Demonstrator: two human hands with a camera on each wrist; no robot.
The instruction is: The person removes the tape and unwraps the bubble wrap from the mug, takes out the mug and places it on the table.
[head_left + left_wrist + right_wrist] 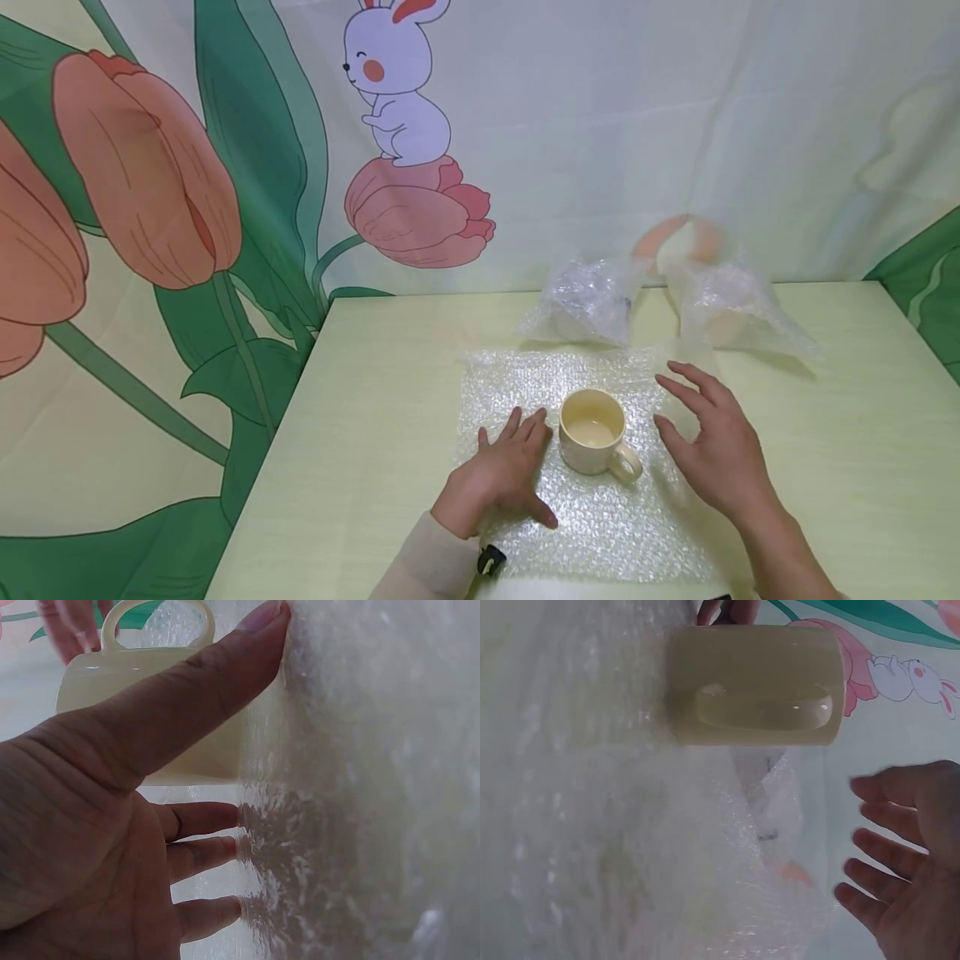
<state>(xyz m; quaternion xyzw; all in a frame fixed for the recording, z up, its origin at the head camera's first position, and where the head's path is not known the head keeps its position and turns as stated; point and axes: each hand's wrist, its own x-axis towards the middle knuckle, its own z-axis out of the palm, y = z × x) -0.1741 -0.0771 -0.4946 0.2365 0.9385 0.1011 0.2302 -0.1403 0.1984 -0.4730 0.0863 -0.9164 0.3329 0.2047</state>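
Note:
A cream mug [592, 433] stands upright on a sheet of bubble wrap [600, 542], its handle pointing to the lower right. Just left of the mug, my left hand [504, 468] rests on the wrap with fingers spread; its fingertips touch the sheet in the left wrist view, beside the mug [150, 690]. To the right, my right hand [716, 450] hovers above the sheet, fingers parted and holding nothing. The right wrist view shows a gap between this hand [911, 855] and the mug [757, 682].
Two bundles in bubble wrap, a left one [585, 300] and a right one [731, 304], sit at the table's back edge. Behind the pale table [360, 417] hangs a cloth [600, 125] printed with tulips and a rabbit.

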